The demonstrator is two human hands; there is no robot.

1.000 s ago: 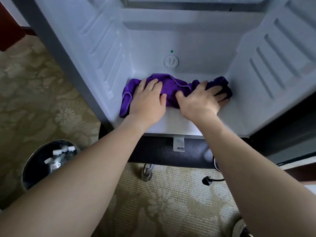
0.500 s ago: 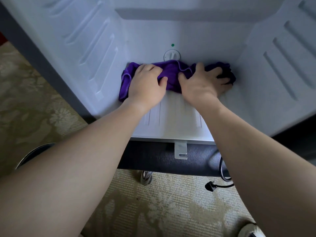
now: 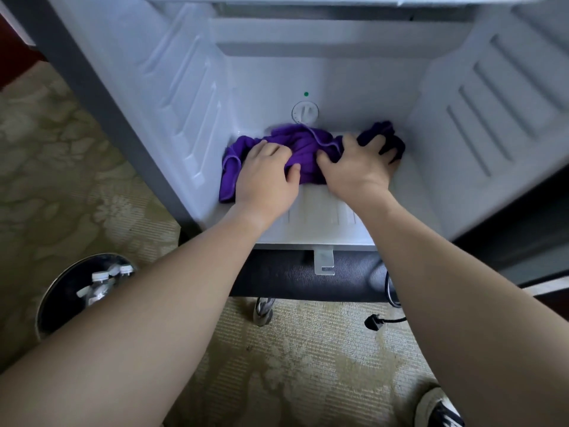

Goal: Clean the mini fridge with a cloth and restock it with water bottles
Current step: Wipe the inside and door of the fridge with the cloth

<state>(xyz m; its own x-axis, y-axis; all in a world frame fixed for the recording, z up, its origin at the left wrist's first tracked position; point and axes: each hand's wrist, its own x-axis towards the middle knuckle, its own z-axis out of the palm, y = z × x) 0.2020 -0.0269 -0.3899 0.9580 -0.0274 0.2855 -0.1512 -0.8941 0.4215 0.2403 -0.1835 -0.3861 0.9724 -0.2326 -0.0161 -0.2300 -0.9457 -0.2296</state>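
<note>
The white mini fridge (image 3: 320, 217) stands open with nothing inside but a purple cloth (image 3: 303, 149), bunched at the back of its floor below the thermostat dial (image 3: 304, 112). My left hand (image 3: 266, 177) grips the cloth's left part, fingers curled into the fabric. My right hand (image 3: 358, 166) grips its right part, fingers dug into a dark fold. Water bottles (image 3: 101, 283) with white caps lie in a dark round bin (image 3: 57, 300) on the floor at lower left, partly hidden by my left forearm.
Ribbed fridge walls rise close on both sides of my hands. A white latch tab (image 3: 324, 261) hangs from the fridge's front edge. A black power plug (image 3: 374, 322) and cord lie on the patterned carpet. A shoe (image 3: 438, 409) shows at bottom right.
Both hands pushed the cloth from the middle of the fridge floor to the back wall, and their fingers went from flat to curled, bunching the cloth.
</note>
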